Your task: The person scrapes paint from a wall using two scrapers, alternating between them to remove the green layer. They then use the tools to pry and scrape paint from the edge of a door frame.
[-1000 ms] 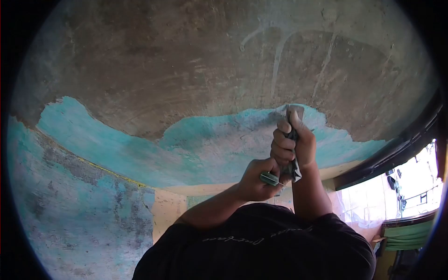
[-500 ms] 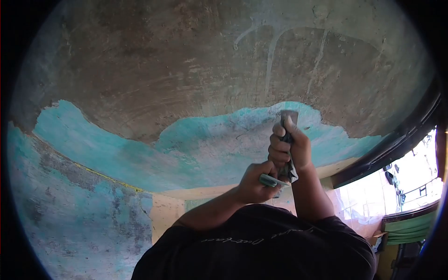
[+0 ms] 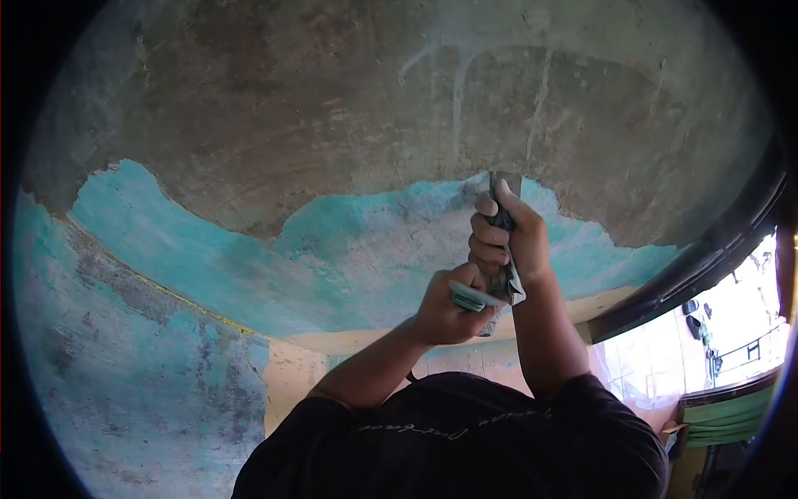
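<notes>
My right hand (image 3: 525, 237) is wrapped round a scraper (image 3: 509, 180), thumb laid along its flat grey blade. The blade lies against the wall at the upper edge of the turquoise paint (image 3: 357, 220), where bare grey-brown plaster (image 3: 332, 125) begins. Crumpled grey wrapping (image 3: 516, 291) hangs around the lower handle, below my right fingers. Just under it, my left hand (image 3: 445, 309) is closed on a flat, pale green-grey piece (image 3: 470, 296), its fingers up against the handle's lower end. What this piece is, I cannot tell.
A dark curved frame (image 3: 682, 274) borders the wall at right, beside a bright opening (image 3: 731, 324). Green cloth (image 3: 727, 420) hangs at the lower right. On the left is a patchy blue wall (image 3: 166, 366) with a yellow line (image 3: 195, 308) along its edge.
The view has shifted a little. Both hands have moved up together, and the scraper's blade has slid up from the turquoise paint to its upper edge.
</notes>
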`<state>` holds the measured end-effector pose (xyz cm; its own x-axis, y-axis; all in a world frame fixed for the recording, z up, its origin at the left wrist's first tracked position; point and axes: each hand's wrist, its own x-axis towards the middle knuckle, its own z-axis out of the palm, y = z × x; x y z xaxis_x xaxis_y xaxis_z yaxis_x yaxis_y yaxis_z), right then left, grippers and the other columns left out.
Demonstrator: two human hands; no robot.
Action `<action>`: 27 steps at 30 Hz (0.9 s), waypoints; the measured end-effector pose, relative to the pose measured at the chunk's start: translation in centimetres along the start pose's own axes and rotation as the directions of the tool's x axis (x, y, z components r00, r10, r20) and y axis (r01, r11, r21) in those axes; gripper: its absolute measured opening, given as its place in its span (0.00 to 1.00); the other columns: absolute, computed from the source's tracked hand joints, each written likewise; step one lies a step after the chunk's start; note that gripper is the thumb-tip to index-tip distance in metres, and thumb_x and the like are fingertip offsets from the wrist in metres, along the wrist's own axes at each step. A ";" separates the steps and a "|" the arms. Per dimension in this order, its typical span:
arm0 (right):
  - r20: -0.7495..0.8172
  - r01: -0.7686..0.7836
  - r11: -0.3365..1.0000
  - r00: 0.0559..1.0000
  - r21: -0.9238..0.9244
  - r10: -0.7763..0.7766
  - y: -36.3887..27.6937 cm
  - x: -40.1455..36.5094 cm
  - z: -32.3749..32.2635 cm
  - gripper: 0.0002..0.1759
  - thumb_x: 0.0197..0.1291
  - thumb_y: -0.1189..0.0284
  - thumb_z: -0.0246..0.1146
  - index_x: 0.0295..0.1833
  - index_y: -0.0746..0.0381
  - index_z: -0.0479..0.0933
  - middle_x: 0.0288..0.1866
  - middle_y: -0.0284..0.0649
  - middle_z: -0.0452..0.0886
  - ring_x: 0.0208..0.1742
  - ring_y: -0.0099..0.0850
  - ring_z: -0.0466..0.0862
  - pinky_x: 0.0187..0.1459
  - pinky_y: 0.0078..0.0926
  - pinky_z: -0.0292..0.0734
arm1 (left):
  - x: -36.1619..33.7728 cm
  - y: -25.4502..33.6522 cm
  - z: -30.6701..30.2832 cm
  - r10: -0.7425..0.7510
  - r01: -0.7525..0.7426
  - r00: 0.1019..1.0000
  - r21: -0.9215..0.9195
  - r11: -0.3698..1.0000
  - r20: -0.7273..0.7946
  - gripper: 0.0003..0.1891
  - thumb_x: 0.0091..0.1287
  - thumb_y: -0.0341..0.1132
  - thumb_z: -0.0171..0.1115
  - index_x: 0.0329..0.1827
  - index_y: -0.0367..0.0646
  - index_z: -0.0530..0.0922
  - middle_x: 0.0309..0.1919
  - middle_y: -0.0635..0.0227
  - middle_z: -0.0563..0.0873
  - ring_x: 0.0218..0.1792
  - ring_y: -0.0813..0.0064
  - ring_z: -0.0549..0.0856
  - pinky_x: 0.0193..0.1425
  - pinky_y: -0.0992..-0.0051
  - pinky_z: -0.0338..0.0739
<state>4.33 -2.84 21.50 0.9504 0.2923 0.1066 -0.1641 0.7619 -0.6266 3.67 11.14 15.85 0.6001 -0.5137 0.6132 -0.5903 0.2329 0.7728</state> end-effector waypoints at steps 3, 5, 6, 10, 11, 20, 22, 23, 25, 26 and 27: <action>-0.091 0.023 1.000 0.996 0.011 -0.021 0.6 -0.2 0.0 0.19 0.68 0.51 0.44 0.32 0.52 0.66 0.14 0.24 0.55 0.10 0.17 0.53 0.11 0.17 0.46 | -0.2 0.5 0.2 -0.020 0.020 1.000 0.074 0.997 -0.002 0.16 0.58 0.30 0.67 0.24 0.44 0.65 0.20 0.72 0.72 0.21 0.82 0.69 0.23 0.78 0.63; -0.092 -0.018 1.000 0.996 -0.017 0.016 1.1 -0.2 -1.2 0.19 0.68 0.51 0.45 0.32 0.53 0.66 0.15 0.25 0.57 0.11 0.17 0.54 0.13 0.17 0.48 | -0.9 0.1 0.7 0.001 0.001 1.000 0.076 0.997 -0.024 0.15 0.58 0.29 0.67 0.24 0.44 0.64 0.21 0.71 0.72 0.22 0.82 0.69 0.24 0.78 0.63; -0.054 -0.022 0.998 0.998 -0.050 0.020 1.1 -0.1 -1.6 0.19 0.68 0.50 0.45 0.32 0.53 0.66 0.15 0.25 0.58 0.12 0.18 0.55 0.15 0.18 0.49 | -1.0 -0.1 0.8 0.013 -0.010 0.999 0.077 0.997 -0.032 0.15 0.58 0.29 0.66 0.24 0.44 0.64 0.21 0.71 0.73 0.22 0.83 0.70 0.25 0.79 0.63; -0.047 -0.017 0.999 0.999 -0.033 0.016 0.2 0.0 -0.3 0.19 0.67 0.50 0.46 0.32 0.53 0.66 0.16 0.26 0.59 0.13 0.19 0.57 0.16 0.19 0.50 | -0.3 0.6 0.7 -0.015 0.018 0.998 0.052 0.998 -0.058 0.15 0.58 0.29 0.66 0.25 0.45 0.65 0.22 0.72 0.73 0.24 0.83 0.70 0.26 0.79 0.64; -0.055 -0.010 0.999 0.998 -0.030 0.008 0.1 0.0 0.3 0.19 0.67 0.50 0.47 0.32 0.53 0.66 0.16 0.27 0.59 0.13 0.19 0.57 0.16 0.19 0.50 | -0.3 0.8 0.5 -0.051 0.053 0.998 0.042 0.998 -0.045 0.15 0.58 0.29 0.66 0.25 0.45 0.65 0.22 0.72 0.73 0.24 0.83 0.70 0.27 0.79 0.64; -0.100 -0.028 0.999 0.995 -0.032 0.025 0.3 -0.7 -0.3 0.18 0.68 0.51 0.45 0.33 0.52 0.66 0.15 0.24 0.57 0.12 0.17 0.54 0.14 0.17 0.47 | -0.4 1.2 1.1 -0.056 0.056 0.998 -0.022 0.998 -0.024 0.07 0.60 0.30 0.64 0.38 0.38 0.76 0.28 0.67 0.81 0.29 0.76 0.80 0.33 0.75 0.73; -0.095 -0.012 1.000 0.995 -0.010 0.011 0.6 -0.6 -0.8 0.18 0.68 0.51 0.45 0.33 0.52 0.66 0.15 0.24 0.57 0.12 0.17 0.54 0.14 0.17 0.47 | -0.4 1.4 1.1 -0.058 0.058 0.998 0.047 0.997 -0.009 0.07 0.60 0.30 0.63 0.37 0.37 0.76 0.28 0.67 0.81 0.28 0.77 0.80 0.33 0.75 0.73; -0.088 -0.020 1.000 0.996 -0.024 0.018 0.9 -0.6 -1.4 0.18 0.68 0.51 0.45 0.33 0.52 0.66 0.15 0.25 0.58 0.12 0.18 0.55 0.14 0.17 0.48 | -0.8 1.1 1.3 -0.053 0.054 0.998 0.043 0.998 -0.023 0.07 0.60 0.30 0.64 0.37 0.37 0.76 0.27 0.67 0.81 0.28 0.77 0.80 0.33 0.75 0.73; -0.065 -0.023 0.998 0.998 -0.058 0.019 1.1 -0.5 -2.3 0.19 0.68 0.51 0.46 0.33 0.53 0.66 0.16 0.26 0.60 0.13 0.19 0.57 0.15 0.17 0.49 | -1.1 0.1 1.4 -0.031 0.033 0.999 0.040 0.999 -0.044 0.08 0.60 0.31 0.64 0.36 0.37 0.75 0.27 0.66 0.81 0.27 0.77 0.80 0.32 0.75 0.73; -0.036 -0.017 0.999 0.999 -0.032 0.016 0.7 -0.3 -1.9 0.19 0.68 0.51 0.46 0.32 0.53 0.66 0.16 0.26 0.60 0.13 0.19 0.57 0.16 0.17 0.49 | -0.8 0.2 1.3 -0.023 0.025 0.999 0.042 0.999 -0.047 0.09 0.60 0.31 0.65 0.32 0.39 0.72 0.26 0.68 0.79 0.27 0.79 0.77 0.31 0.76 0.71; -0.012 -0.015 1.000 1.000 -0.001 0.015 0.3 -0.2 -1.3 0.19 0.67 0.51 0.46 0.32 0.53 0.66 0.16 0.26 0.60 0.13 0.19 0.57 0.16 0.17 0.49 | -0.4 0.3 1.2 -0.020 0.022 0.999 0.041 0.999 -0.049 0.12 0.59 0.30 0.66 0.29 0.42 0.68 0.25 0.69 0.77 0.26 0.80 0.74 0.30 0.78 0.68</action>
<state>4.45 -3.41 20.35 0.9508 0.2969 0.0882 -0.1780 0.7567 -0.6290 2.64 10.44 15.68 0.6377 -0.4772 0.6046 -0.5986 0.1869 0.7789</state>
